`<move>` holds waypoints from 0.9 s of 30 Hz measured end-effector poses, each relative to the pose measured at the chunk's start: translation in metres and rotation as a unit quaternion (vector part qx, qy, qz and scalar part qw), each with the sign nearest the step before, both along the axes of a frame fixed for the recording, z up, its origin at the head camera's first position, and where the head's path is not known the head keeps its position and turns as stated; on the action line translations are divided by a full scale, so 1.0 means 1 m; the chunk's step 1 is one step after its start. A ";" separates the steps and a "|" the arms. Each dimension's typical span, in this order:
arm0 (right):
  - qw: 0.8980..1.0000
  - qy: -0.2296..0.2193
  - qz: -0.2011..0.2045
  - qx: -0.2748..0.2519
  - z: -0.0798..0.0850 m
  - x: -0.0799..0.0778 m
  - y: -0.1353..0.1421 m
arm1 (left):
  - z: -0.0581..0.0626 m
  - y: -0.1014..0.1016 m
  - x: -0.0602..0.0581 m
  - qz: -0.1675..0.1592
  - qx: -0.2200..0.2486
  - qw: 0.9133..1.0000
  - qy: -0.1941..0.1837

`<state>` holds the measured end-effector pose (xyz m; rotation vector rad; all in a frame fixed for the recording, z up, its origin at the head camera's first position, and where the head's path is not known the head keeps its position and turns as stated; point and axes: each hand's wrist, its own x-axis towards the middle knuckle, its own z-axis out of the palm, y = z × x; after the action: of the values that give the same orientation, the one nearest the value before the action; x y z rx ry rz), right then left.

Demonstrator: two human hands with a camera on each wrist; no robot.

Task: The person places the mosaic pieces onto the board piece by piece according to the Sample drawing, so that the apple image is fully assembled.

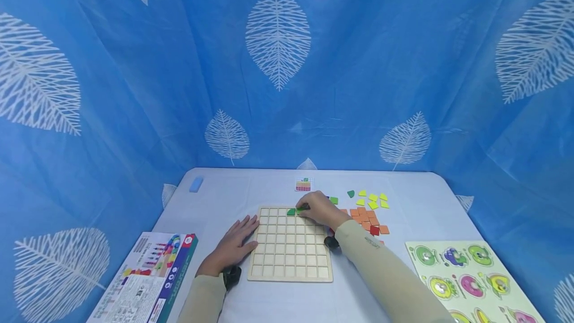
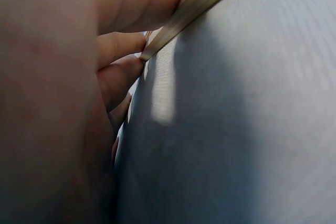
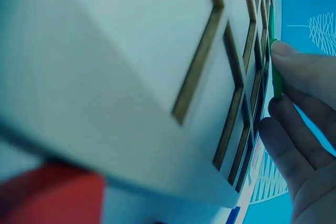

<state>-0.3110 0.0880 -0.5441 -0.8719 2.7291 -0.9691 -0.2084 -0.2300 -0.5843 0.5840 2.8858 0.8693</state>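
A wooden grid board (image 1: 290,258) lies flat on the white table. My left hand (image 1: 235,243) rests on the table at the board's left side, fingers spread, with its fingertips (image 2: 168,3) against the wooden edge. Over the top row, my right hand (image 1: 317,208) pinches a green tile (image 3: 276,77) between thumb and fingers; its exact shape is hidden by the fingers. Just left of it, a dark green tile (image 1: 291,212) with a rounded corner sits in a top-row cell. Behind the board lies a small picture card (image 1: 304,184) showing a coloured cake-like pattern.
Right of the board are loose orange tiles (image 1: 362,215), yellow tiles (image 1: 373,197), a red tile (image 1: 374,231) and a green tile (image 1: 351,194). A printed box (image 1: 143,273) lies left, a fruit puzzle board (image 1: 471,278) right. A blue block (image 1: 196,184) is back left.
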 end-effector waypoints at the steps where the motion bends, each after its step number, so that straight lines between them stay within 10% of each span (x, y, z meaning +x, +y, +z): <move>1: 1.000 0.001 0.001 -0.001 0.000 -0.001 0.000 | 0.000 0.000 0.000 0.002 0.000 1.000 0.000; 27: 1.000 -0.009 -0.023 -0.004 -0.002 0.001 -0.001 | -0.001 0.000 0.000 0.004 -0.004 1.000 -0.001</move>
<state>-0.3099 0.0869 -0.5460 -0.8010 2.7426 -0.9916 -0.2087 -0.2300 -0.5851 0.5707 2.8915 0.8572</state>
